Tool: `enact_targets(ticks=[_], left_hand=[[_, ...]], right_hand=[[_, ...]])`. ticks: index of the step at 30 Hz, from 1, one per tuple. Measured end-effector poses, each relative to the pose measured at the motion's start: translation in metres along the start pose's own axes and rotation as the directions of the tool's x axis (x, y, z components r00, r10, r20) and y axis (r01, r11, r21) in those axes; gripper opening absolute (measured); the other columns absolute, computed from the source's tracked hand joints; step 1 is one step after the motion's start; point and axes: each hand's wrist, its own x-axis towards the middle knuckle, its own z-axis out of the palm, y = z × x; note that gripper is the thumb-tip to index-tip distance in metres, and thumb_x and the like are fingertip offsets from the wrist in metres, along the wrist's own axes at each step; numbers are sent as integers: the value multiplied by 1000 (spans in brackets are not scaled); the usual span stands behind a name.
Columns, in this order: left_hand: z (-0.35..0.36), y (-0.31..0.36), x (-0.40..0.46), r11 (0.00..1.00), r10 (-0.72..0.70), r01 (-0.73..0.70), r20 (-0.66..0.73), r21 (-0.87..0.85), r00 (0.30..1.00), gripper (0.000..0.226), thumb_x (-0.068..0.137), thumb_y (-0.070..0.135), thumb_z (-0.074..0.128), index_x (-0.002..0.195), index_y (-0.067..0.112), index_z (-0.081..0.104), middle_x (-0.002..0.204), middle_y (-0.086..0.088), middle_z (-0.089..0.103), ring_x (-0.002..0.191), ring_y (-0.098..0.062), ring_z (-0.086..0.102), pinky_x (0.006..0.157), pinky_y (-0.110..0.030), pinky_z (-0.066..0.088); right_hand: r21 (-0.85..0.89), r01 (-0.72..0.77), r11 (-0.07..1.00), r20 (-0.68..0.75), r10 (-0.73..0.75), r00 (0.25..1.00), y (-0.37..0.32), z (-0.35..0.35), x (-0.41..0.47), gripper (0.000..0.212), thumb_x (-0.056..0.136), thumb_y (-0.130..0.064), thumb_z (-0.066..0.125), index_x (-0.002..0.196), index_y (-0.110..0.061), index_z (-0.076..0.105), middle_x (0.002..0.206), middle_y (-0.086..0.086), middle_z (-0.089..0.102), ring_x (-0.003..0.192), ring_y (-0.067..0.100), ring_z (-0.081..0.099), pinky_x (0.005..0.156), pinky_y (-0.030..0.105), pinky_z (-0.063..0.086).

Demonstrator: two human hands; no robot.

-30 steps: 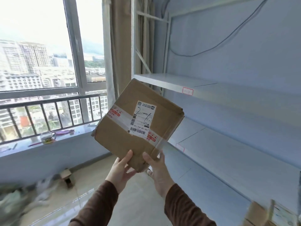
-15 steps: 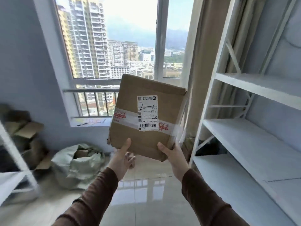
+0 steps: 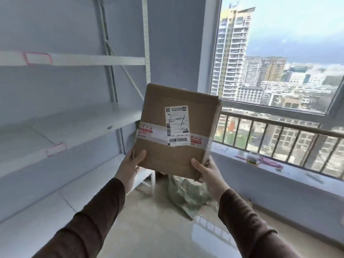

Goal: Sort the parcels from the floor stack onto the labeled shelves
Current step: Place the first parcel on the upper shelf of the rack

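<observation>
From the head view, one cardboard parcel point(image 3: 176, 135) was held up in front of the person, its labelled face turned toward the camera and its long axis running nearly upright, leaning a little to the left at the bottom. The left hand point(image 3: 131, 165) was clamped on the lower left corner and the right hand point(image 3: 208, 172) on the lower right corner, thumbs pressed on the front face. The white shelves point(image 3: 74, 120) lay to the left of both hands, so the left hand was the nearer one; a placement would probably call for swinging the parcel leftward and laying it flat. Three shelf boards showed, and two red-edged tags point(image 3: 38, 58) on their front edges, too blurred to read. One shipping label point(image 3: 177, 125) with handwriting sat above the hands.
</observation>
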Motion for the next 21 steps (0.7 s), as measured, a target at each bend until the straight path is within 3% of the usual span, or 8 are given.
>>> enact_targets(ticks=[3,8,12,15,18,21], left_hand=[[-72,43,8,989,105,-96,-78,116,991,47,94,21,65,139,33,54,120,22,70,117,0,60,112,-32,37],[-177,117,17,954,264,-228,-188,195,946,57,92,17,68,144,30,50,131,15,66,120,-5,62,103,-27,45],[-240,179,15,901,401,-320,-282,294,872,58,91,12,68,144,27,51,128,11,68,121,-7,62,97,-21,46],[-279,223,10,840,503,-363,-329,403,799,60,88,19,72,144,25,51,129,8,68,120,-7,62,102,-23,44],[-308,269,8,776,593,-390,-365,495,718,56,88,20,73,141,23,53,127,9,69,115,-4,64,94,-18,47],[-331,316,4,691,687,-395,-379,605,620,50,88,21,74,136,20,57,124,8,71,115,-7,66,100,-24,46]], right_hand=[[40,0,999,126,-5,992,3,81,37,42,93,-16,71,131,-14,53,125,17,69,97,22,71,68,28,59],[85,20,996,302,-45,952,-7,209,85,46,88,-23,74,128,-12,54,122,39,56,91,28,64,76,39,62],[110,65,992,384,-103,918,-28,309,121,50,96,-12,68,138,-6,43,109,26,62,78,12,70,58,24,56],[111,137,984,449,-173,877,-48,377,141,58,92,-20,72,138,-11,39,100,15,58,60,8,60,47,23,45],[161,186,969,520,-244,819,-75,438,158,60,89,-29,74,137,-16,39,105,15,62,77,16,62,54,29,49],[186,220,958,579,-288,763,-104,496,171,51,94,-31,71,134,-16,44,120,12,66,95,20,67,61,34,55]])
